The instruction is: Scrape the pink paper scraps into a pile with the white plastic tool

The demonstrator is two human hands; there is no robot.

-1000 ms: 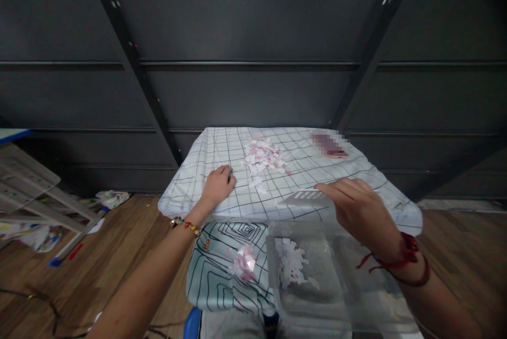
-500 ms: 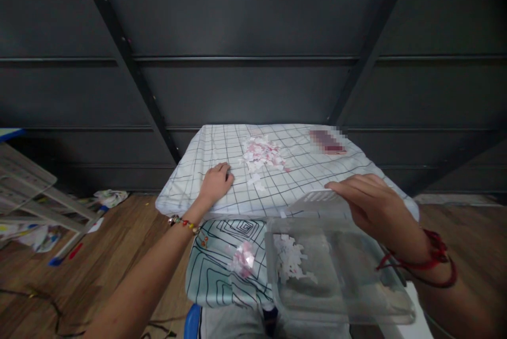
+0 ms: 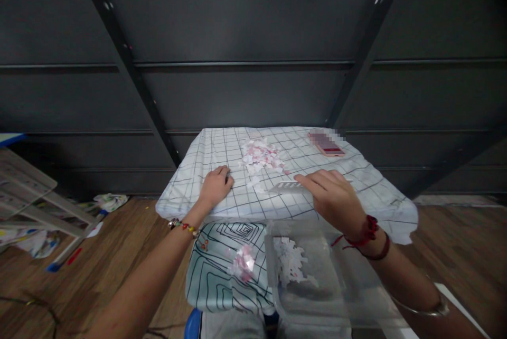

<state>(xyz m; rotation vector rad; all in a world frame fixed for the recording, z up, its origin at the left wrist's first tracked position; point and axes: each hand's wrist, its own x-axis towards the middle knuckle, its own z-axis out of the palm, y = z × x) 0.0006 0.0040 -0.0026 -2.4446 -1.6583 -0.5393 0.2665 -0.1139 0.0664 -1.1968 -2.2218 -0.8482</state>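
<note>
Nearest the viewer, grey-clad legs (image 3: 233,325) lay beneath a teal pad (image 3: 214,275) patterned with black lines, on which rested a crinkled pink-and-clear piece (image 3: 243,263). Immediately to the right of the pad stood a translucent plastic container (image 3: 312,297); white paper scraps (image 3: 290,261) lay against the left side of its interior. Beyond the container's far rim, the right hand (image 3: 336,199), with red cords at the wrist, grasped a white slotted tool (image 3: 291,187) between thumb and fingers. The slotted end pointed left, over a white cloth (image 3: 317,167) with dark grid lines; contact between tool and cloth could not be determined. The left hand (image 3: 215,186), with a beaded bracelet at the wrist, lay palm down on the same cloth, fingers loosely bent; its underside was hidden, so whether it gripped anything could not be told. Farther off, near the cloth's middle, lay a heap of white and pink scraps (image 3: 263,155), and to its right a phone (image 3: 332,150), partly pixelated. A dark panelled wall (image 3: 245,93) closed the background.
</note>
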